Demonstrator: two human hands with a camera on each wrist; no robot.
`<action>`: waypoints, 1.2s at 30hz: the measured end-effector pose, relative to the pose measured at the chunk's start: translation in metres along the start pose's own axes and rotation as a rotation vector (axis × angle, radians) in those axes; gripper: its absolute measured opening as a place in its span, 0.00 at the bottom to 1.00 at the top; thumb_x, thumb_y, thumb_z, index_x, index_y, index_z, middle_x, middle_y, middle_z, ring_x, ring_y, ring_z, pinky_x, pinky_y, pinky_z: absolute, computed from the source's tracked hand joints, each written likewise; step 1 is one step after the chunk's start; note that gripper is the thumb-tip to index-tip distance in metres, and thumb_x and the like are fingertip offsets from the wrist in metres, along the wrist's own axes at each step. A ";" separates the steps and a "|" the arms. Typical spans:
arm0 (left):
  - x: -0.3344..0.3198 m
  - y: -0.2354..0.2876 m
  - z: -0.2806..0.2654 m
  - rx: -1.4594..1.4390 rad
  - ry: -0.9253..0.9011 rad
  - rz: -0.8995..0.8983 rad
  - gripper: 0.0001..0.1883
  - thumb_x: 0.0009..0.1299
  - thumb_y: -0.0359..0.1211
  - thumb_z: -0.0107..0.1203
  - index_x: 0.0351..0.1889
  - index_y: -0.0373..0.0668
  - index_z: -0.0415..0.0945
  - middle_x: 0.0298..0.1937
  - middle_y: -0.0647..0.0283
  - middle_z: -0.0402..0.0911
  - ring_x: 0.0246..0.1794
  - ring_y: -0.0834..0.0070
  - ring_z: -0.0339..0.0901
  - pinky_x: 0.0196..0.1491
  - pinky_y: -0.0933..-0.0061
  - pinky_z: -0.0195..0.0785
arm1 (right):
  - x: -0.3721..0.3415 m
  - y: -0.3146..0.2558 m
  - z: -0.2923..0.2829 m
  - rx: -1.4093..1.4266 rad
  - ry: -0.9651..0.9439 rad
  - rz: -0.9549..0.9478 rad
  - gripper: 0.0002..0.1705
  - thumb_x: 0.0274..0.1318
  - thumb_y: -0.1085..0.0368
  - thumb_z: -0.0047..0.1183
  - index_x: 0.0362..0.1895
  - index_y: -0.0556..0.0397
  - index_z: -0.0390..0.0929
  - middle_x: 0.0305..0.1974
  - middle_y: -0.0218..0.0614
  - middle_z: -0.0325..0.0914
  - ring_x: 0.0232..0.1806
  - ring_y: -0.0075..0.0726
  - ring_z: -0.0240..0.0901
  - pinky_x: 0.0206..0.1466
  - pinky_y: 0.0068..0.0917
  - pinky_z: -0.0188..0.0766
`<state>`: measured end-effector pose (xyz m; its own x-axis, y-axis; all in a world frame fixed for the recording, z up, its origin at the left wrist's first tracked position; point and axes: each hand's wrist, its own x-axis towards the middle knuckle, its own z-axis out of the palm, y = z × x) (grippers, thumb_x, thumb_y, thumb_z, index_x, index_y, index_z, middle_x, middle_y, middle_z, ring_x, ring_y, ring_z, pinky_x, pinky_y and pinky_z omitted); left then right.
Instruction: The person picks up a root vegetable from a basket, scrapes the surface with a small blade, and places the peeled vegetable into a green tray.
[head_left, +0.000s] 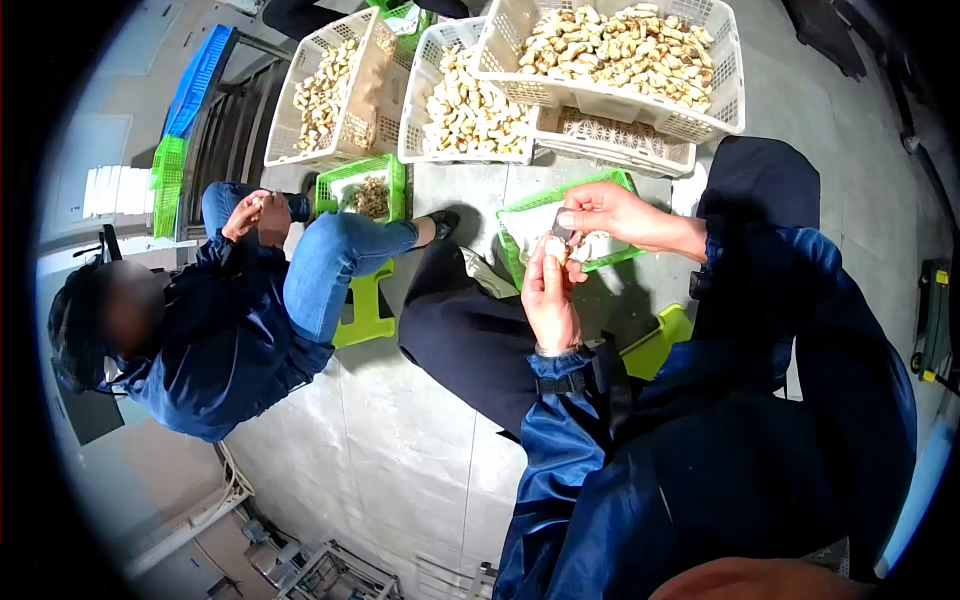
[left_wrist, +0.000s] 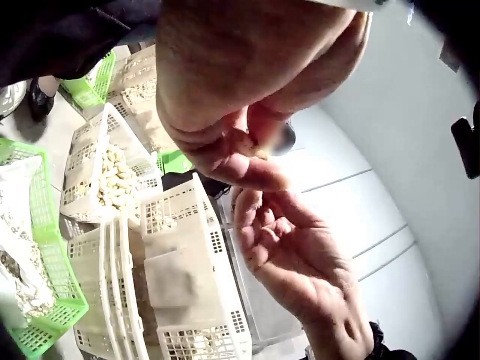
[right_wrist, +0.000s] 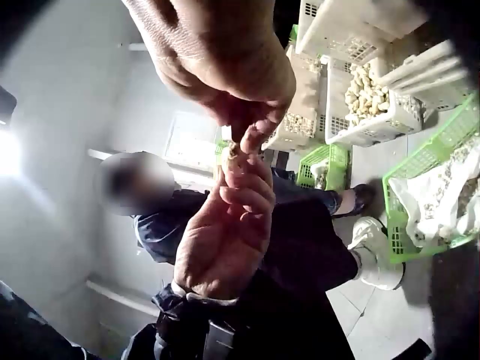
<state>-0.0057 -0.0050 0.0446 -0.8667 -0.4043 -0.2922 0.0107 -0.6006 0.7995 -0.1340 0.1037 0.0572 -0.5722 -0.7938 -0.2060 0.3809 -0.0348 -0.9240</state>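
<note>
In the head view my left hand (head_left: 550,305) pinches a small pale mushroom (head_left: 556,247) between thumb and fingers. My right hand (head_left: 625,218) grips a small dark flat blade (head_left: 563,226) right at the mushroom's top. In the right wrist view the fingers of both hands meet around the mushroom (right_wrist: 234,156), which they mostly cover. The left wrist view shows the two hands fingertip to fingertip, with the blade hidden. Below the hands stands a green basket (head_left: 508,240) with a white liner and pale pieces in it.
White crates of mushrooms stand ahead: a left one (head_left: 283,140), a middle one (head_left: 408,140) and a stacked right one (head_left: 735,95). Another person (head_left: 235,320) sits at left, hands together, by a smaller green basket (head_left: 398,180). A green stool (head_left: 655,345) is beneath me.
</note>
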 end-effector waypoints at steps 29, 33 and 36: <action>-0.001 -0.005 -0.003 0.099 -0.024 0.102 0.17 0.69 0.29 0.52 0.55 0.34 0.68 0.47 0.62 0.76 0.41 0.80 0.73 0.42 0.80 0.68 | -0.004 -0.012 -0.001 -0.162 -0.046 -0.006 0.11 0.57 0.64 0.53 0.25 0.56 0.70 0.23 0.23 0.68 0.28 0.15 0.62 0.31 0.20 0.62; -0.002 -0.005 -0.005 0.169 -0.025 0.126 0.16 0.69 0.27 0.52 0.54 0.34 0.69 0.45 0.63 0.76 0.40 0.80 0.72 0.42 0.79 0.67 | -0.003 -0.010 -0.001 -0.326 -0.059 -0.080 0.11 0.57 0.64 0.53 0.26 0.56 0.71 0.22 0.23 0.68 0.28 0.15 0.61 0.31 0.20 0.61; -0.002 -0.006 -0.004 0.234 -0.011 0.146 0.17 0.68 0.27 0.52 0.55 0.33 0.69 0.45 0.63 0.76 0.40 0.81 0.72 0.42 0.80 0.68 | -0.004 -0.012 0.000 -0.164 -0.050 -0.037 0.10 0.57 0.64 0.53 0.26 0.57 0.72 0.23 0.24 0.70 0.29 0.15 0.64 0.33 0.20 0.63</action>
<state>-0.0019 -0.0039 0.0382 -0.8696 -0.4670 -0.1603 0.0215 -0.3601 0.9327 -0.1361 0.1078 0.0690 -0.5456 -0.8230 -0.1580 0.2339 0.0315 -0.9717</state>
